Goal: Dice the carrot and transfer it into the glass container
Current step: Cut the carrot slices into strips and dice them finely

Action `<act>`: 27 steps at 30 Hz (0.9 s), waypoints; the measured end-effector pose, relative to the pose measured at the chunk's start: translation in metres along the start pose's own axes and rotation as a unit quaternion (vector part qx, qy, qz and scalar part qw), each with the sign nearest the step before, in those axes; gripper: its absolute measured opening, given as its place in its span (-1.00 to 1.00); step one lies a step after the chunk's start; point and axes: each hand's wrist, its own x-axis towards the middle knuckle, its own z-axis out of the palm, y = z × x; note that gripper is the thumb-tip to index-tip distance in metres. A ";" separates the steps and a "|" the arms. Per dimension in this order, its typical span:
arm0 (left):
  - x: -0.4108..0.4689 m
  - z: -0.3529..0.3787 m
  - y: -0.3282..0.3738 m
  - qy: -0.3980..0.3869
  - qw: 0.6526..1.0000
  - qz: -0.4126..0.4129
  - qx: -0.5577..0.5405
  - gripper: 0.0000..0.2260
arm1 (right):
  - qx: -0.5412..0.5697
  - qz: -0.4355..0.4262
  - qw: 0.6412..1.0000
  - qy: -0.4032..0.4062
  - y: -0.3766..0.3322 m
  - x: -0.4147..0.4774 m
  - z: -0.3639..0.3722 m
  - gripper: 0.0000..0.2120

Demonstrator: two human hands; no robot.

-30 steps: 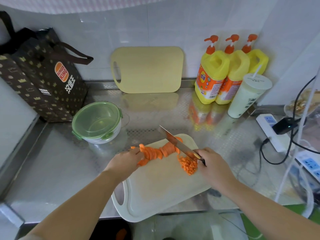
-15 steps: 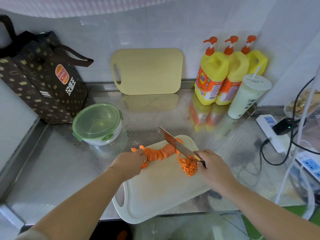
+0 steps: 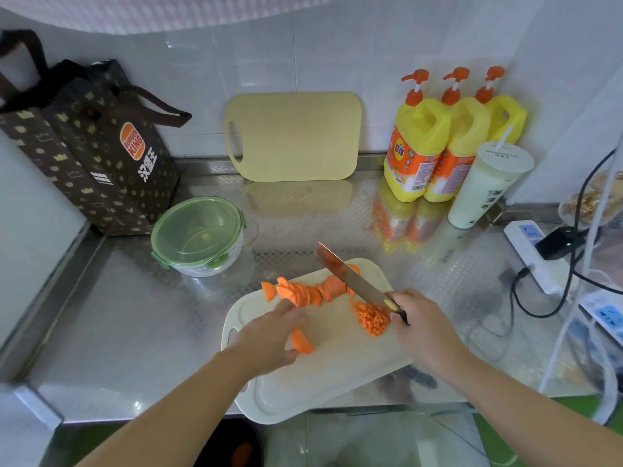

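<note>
A white cutting board (image 3: 320, 382) lies on the steel counter. Along its far edge runs a row of carrot slices (image 3: 310, 293), and a small pile of diced carrot (image 3: 372, 318) sits to the right. My left hand (image 3: 269, 335) pinches a few carrot slices (image 3: 301, 342) between thumb and fingers, just above the middle of the board. My right hand (image 3: 421, 328) grips the handle of a knife (image 3: 350, 281), whose blade slants over the right end of the slice row. The glass container (image 3: 199, 234), with its green lid on, stands to the board's far left.
A yellow cutting board (image 3: 293, 136) leans on the back wall. A dark paper bag (image 3: 94, 146) stands at the far left. Three yellow detergent bottles (image 3: 418, 146) and a drink cup (image 3: 485, 187) stand back right. A power strip (image 3: 536, 254) with cables lies right.
My left hand has drawn back from the slice row toward me, taking a few slices with it. The knife has stayed over the row's right end.
</note>
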 end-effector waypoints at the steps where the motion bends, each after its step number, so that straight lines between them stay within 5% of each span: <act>1: -0.003 0.002 0.001 0.013 0.999 -0.037 -0.030 -0.48 | -0.003 0.001 1.000 -0.001 0.000 0.000 0.000 -0.71; 8: 0.004 0.020 0.025 0.052 0.984 -0.135 -0.103 -0.47 | -0.007 0.000 1.000 -0.005 -0.005 -0.003 0.000 -0.69; 23: 0.004 0.028 0.030 0.108 0.976 -0.129 -0.137 -0.65 | -0.011 0.000 1.000 -0.011 -0.006 -0.004 0.002 -0.72; 27: 0.012 0.009 0.002 0.183 0.947 -0.172 -0.202 -0.73 | -0.001 -0.007 1.000 -0.009 -0.005 -0.001 0.002 -0.74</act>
